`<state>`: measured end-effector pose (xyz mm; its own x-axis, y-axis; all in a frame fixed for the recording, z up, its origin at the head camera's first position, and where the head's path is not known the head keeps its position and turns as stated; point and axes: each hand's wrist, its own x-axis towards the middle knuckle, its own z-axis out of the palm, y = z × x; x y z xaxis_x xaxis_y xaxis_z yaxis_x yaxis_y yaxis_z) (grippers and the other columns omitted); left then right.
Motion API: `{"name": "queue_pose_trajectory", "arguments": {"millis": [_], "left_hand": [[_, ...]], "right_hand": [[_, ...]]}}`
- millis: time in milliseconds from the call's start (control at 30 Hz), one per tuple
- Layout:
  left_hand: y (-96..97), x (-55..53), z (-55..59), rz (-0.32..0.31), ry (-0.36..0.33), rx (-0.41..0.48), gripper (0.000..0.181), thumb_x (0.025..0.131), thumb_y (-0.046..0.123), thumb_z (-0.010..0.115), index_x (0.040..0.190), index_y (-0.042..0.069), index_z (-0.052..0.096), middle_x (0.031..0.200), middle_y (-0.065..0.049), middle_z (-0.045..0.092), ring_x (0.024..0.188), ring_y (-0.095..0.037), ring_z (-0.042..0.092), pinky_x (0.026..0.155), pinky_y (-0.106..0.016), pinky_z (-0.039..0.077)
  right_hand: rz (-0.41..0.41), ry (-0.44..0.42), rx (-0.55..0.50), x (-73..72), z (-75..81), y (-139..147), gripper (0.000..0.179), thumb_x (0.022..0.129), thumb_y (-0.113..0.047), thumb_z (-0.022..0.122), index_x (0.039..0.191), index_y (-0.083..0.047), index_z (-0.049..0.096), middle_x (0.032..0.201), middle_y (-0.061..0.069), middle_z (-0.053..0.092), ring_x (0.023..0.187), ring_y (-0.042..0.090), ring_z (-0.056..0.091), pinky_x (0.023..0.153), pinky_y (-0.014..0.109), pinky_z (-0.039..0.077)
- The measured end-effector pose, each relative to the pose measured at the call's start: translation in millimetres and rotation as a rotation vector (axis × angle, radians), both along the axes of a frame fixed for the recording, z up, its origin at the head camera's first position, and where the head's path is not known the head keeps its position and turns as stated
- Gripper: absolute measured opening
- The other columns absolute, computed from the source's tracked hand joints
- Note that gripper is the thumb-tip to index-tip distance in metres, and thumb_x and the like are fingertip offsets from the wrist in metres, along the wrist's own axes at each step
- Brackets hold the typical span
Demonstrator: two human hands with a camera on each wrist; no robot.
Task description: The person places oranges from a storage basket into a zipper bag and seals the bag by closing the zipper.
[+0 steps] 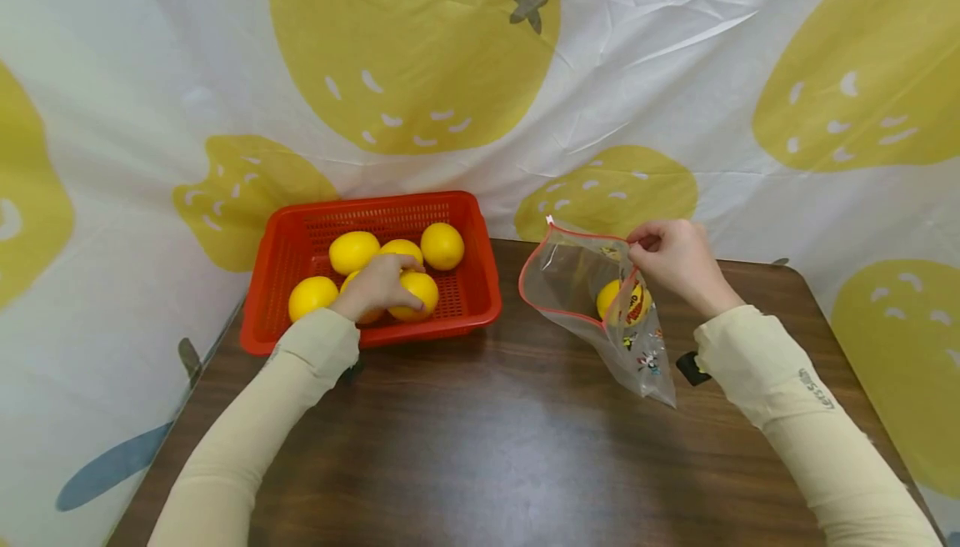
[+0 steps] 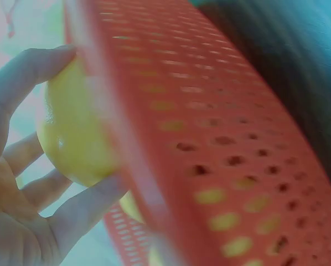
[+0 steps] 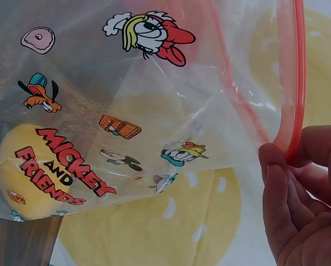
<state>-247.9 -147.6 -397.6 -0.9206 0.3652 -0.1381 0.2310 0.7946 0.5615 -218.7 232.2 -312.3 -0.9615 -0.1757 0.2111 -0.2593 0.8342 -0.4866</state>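
My left hand (image 1: 382, 284) is over the red basket (image 1: 258, 297), its fingers curled round a yellow lemon (image 1: 417, 297) near the front rim. The left wrist view shows the thumb and fingers spread about that lemon (image 2: 77, 124), close behind the basket's perforated wall (image 2: 210, 127). Several other lemons lie in the basket, one partly under my hand. My right hand (image 1: 675, 259) pinches the red-edged mouth of a clear zip bag (image 1: 570, 272) between thumb and finger. The bag gapes toward the left, and one lemon (image 3: 27, 172) shows inside it, behind the cartoon print.
The brown wooden table (image 1: 480, 447) carries the basket at back left and the bag at right. Behind and at both sides hangs a white cloth (image 1: 637, 55) with yellow fruit shapes. A black strap piece (image 1: 692, 368) shows by the right wrist.
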Motion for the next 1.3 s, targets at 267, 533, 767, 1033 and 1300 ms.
{"name": "queue_pose_trajectory", "arguments": {"millis": [267,533,767,1033,1300], "left_hand": [[13.3,-3.5,24.5,0.016,0.039,0.102,0.061,0.066,0.032,0.079,0.118,0.010,0.057,0.122,-0.011,0.054,0.104,-0.025,0.048,0.091,-0.041,0.039],[41.2,-0.3,45.5,-0.020,0.073,0.208,0.056,0.064,0.034,0.079,0.113,0.016,0.059,0.114,-0.003,0.056,0.098,-0.021,0.049,0.085,-0.037,0.041],[68.8,2.6,59.0,-0.073,0.131,0.294,0.056,0.063,0.031,0.080,0.113,0.015,0.060,0.110,-0.001,0.058,0.094,-0.019,0.050,0.081,-0.035,0.042],[100.5,6.8,67.1,-0.122,0.137,0.348,0.057,0.063,0.030,0.081,0.114,0.014,0.061,0.113,-0.001,0.058,0.098,-0.018,0.052,0.083,-0.032,0.043],[124.5,7.7,59.1,-0.178,0.127,0.347,0.054,0.064,0.030,0.080,0.113,0.016,0.061,0.111,-0.001,0.059,0.095,-0.015,0.053,0.082,-0.028,0.043]], "right_hand": [[0.019,0.016,-0.005,0.0,0.0,0,0.016,0.080,-0.005,0.055,0.084,0.001,0.069,0.075,0.013,0.067,0.061,0.018,0.058,0.053,0.028,0.045],[0.026,0.023,-0.004,-0.5,-1.7,0,0.016,0.079,-0.005,0.055,0.084,0.001,0.069,0.075,0.013,0.067,0.059,0.018,0.058,0.053,0.028,0.045],[0.033,0.034,0.002,-0.5,-2.0,0,0.016,0.079,-0.004,0.055,0.084,0.002,0.069,0.074,0.013,0.066,0.060,0.018,0.058,0.054,0.028,0.045],[0.039,0.068,0.016,-2.5,-4.0,0,0.016,0.078,-0.004,0.055,0.082,0.001,0.069,0.071,0.011,0.066,0.062,0.020,0.059,0.055,0.029,0.045],[0.039,0.070,0.015,-2.9,-4.4,0,0.016,0.077,-0.004,0.055,0.081,0.001,0.069,0.071,0.011,0.066,0.062,0.020,0.060,0.055,0.030,0.046]]}}
